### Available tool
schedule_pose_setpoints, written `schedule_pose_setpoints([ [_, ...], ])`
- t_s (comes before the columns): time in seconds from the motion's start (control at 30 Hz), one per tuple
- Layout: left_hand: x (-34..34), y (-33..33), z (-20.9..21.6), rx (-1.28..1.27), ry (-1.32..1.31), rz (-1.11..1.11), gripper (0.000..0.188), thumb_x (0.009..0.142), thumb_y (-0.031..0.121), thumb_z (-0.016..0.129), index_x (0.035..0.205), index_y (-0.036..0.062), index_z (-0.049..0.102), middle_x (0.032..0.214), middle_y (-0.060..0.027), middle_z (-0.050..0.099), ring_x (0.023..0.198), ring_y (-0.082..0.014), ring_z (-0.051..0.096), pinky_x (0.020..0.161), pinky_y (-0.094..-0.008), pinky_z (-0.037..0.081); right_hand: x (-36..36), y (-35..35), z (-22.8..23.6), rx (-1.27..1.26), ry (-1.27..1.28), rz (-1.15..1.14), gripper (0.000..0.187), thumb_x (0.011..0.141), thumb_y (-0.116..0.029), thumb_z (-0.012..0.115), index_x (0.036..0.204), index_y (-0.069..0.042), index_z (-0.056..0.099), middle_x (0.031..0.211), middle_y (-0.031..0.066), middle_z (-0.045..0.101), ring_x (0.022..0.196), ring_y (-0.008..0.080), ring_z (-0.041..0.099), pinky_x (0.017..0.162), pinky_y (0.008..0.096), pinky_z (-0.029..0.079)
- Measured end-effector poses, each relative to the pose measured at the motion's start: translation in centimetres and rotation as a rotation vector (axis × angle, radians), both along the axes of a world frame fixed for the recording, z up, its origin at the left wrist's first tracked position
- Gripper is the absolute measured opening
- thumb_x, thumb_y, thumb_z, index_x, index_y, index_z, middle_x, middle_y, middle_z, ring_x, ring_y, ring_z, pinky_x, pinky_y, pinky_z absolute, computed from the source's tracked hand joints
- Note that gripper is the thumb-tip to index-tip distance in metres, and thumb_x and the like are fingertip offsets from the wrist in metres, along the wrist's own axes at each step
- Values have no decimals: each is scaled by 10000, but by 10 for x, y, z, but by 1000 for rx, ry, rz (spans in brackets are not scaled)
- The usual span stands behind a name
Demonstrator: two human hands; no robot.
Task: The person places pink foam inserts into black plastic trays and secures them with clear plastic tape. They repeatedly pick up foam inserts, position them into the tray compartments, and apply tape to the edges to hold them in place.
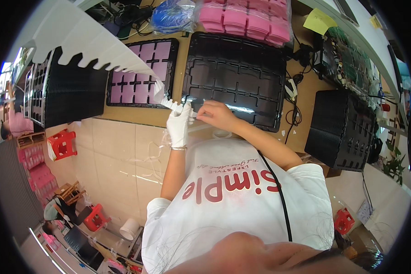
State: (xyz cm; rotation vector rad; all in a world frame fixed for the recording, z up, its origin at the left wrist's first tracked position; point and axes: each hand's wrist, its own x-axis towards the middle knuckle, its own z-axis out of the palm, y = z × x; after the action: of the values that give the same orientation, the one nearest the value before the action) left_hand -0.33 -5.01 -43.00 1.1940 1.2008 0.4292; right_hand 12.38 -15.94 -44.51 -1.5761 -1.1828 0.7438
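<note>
White shirt nearest, filling the near centre. Left hand, in a white glove, pinches the near end of a white notched strip running far-left. Right hand, bare, fingers pressed on the near edge of an empty black tray. Left of it, a tray of pink pads.

The wooden desk carries an empty black tray, a black tray of pink pads, two stacks of black trays, bagged pink pads and cables.
</note>
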Motion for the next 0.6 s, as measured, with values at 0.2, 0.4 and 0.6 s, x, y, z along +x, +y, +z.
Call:
schedule_pose_setpoints([
  [0.2, -17, 17, -11, 87, 87, 53, 304, 869, 310, 708, 844, 12, 652, 719, -4, 637, 545, -53, 542, 502, -205, 456, 4, 36, -24, -176, -228, 8, 134, 806, -184, 659, 838, -65, 606, 854, 95, 617, 810, 307, 619, 690, 406, 492],
  [0.4, -19, 16, -13, 58, 17, 63, 257, 873, 281, 707, 856, 29, 654, 714, 10, 621, 545, -46, 539, 502, -202, 455, -4, 48, -32, -280, -339, -57, 153, 771, -157, 652, 832, -33, 584, 869, 149, 627, 837, 349, 617, 734, 444, 497],
  [0.6, -20, 14, -14, 45, -27, 85, 209, 883, 237, 699, 850, 38, 646, 711, 19, 605, 542, -44, 533, 510, -200, 459, -15, 45, -31, -275, -306, -146, 158, 767, -149, 660, 794, -18, 578, 852, 163, 614, 841, 363, 601, 739, 451, 475],
])
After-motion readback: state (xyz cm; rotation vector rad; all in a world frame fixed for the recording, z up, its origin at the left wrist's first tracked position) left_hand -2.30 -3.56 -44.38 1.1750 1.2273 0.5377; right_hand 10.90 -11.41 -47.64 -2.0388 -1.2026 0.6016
